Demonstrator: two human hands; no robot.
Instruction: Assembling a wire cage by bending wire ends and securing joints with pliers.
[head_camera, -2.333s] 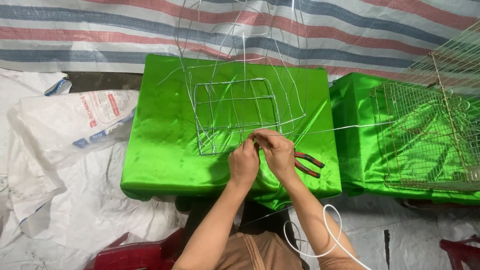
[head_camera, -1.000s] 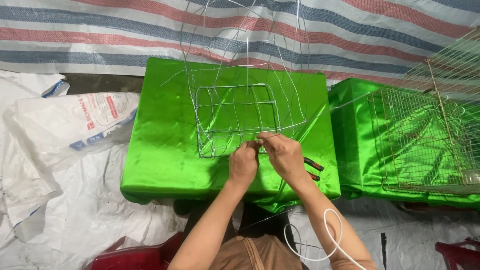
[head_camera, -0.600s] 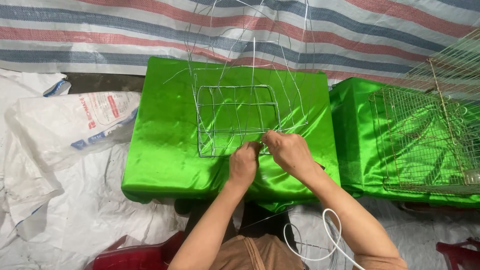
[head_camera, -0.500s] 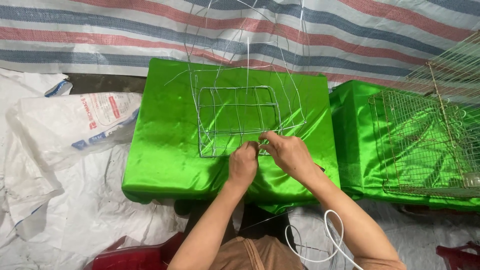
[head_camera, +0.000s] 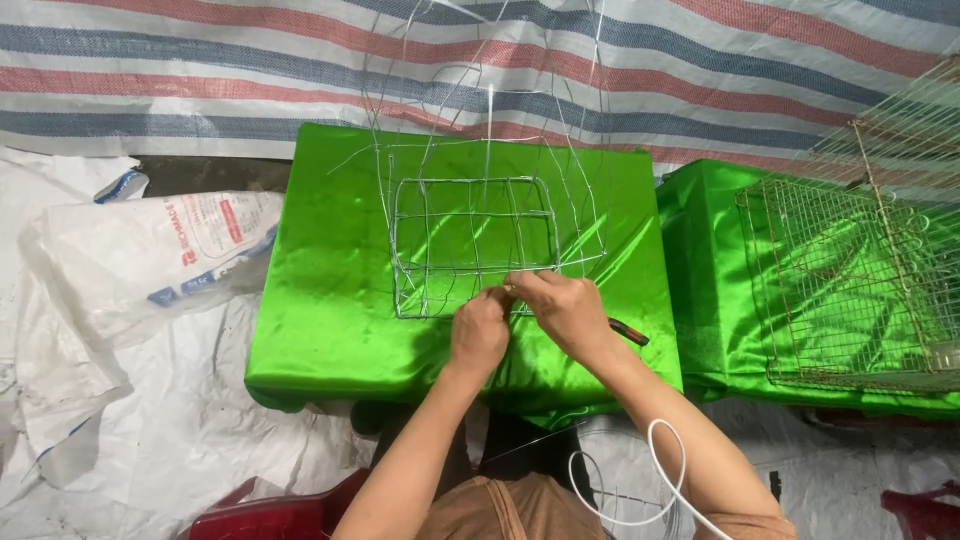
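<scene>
Green cloth (head_camera: 330, 300) at frame centre bears the wire frame (head_camera: 475, 245). Left hand (head_camera: 480, 335) and right hand (head_camera: 565, 312) pinch its near edge, seemingly twisting a joint; tightening needs firm grip.

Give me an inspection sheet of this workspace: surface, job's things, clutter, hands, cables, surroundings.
Surface: green cloth-covered block, creased and shiny.
Job's things: unfinished wire frame lying on the block, loose wire ends sticking up.
Clutter: red-handled pliers at the block's near right edge, mostly hidden by the right hand.
Hands: left hand and right hand meet at the frame's near edge, fingers pinching wire.
Cables: white cord looping by the right forearm.
Surroundings: finished wire cage on a second green block; white printed sack; striped tarp; red plastic stool.
</scene>
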